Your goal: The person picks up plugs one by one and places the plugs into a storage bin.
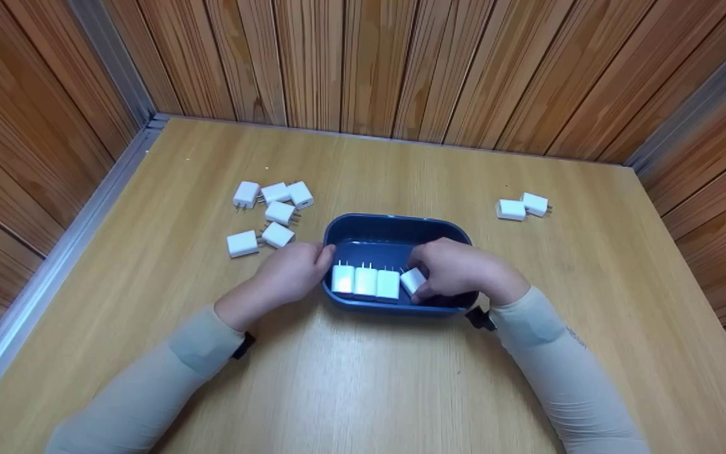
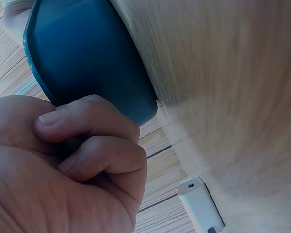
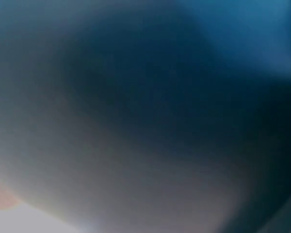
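A dark blue plastic box with rounded corners stands on the table. In it, three white charger plugs stand side by side along the near wall, prongs toward the far side. My right hand reaches into the box and pinches another white charger plug, tilted, just right of that row. My left hand grips the box's left end, thumb at the rim. In the left wrist view, the fingers are curled against the blue box. The right wrist view is too blurred to tell details.
Several white charger plugs lie in a loose group left of the box; one plug shows in the left wrist view. Two more plugs lie at the right. Wooden panels wall the table's back and sides.
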The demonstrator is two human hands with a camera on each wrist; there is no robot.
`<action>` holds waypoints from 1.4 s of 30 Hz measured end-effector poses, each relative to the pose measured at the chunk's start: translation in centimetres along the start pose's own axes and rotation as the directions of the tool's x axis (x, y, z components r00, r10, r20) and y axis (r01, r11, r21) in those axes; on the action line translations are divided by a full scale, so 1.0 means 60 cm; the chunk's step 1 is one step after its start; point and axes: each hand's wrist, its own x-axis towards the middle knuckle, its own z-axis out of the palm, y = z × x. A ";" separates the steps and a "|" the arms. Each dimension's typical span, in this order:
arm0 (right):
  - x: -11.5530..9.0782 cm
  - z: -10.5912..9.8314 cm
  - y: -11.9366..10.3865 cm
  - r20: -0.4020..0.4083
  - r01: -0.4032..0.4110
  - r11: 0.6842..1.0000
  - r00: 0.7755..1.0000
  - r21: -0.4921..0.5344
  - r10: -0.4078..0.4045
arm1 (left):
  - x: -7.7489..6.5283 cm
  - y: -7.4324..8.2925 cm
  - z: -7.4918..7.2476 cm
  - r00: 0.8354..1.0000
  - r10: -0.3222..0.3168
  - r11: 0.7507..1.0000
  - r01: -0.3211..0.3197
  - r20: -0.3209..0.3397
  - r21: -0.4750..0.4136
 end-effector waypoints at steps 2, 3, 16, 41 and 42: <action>-0.002 -0.001 0.000 0.010 0.001 1.000 1.000 0.000 -0.001 | 0.000 0.000 0.000 1.000 0.000 1.000 0.000 0.001 -0.003; -0.002 -0.002 0.000 0.015 0.002 1.000 1.000 0.002 -0.002 | 0.000 0.000 -0.001 1.000 0.000 1.000 0.000 0.002 -0.004; -0.003 -0.001 -0.002 0.034 -0.012 1.000 0.999 0.000 0.012 | 0.001 0.000 0.000 1.000 0.003 1.000 -0.003 0.004 -0.014; -0.002 0.004 -0.009 0.035 -0.036 0.999 0.999 -0.028 0.037 | 0.000 0.003 0.000 1.000 -0.016 1.000 0.016 0.008 -0.015; -0.001 0.004 -0.009 0.035 -0.035 0.999 0.999 -0.029 0.036 | 0.000 0.003 0.000 1.000 -0.017 1.000 0.017 0.008 -0.017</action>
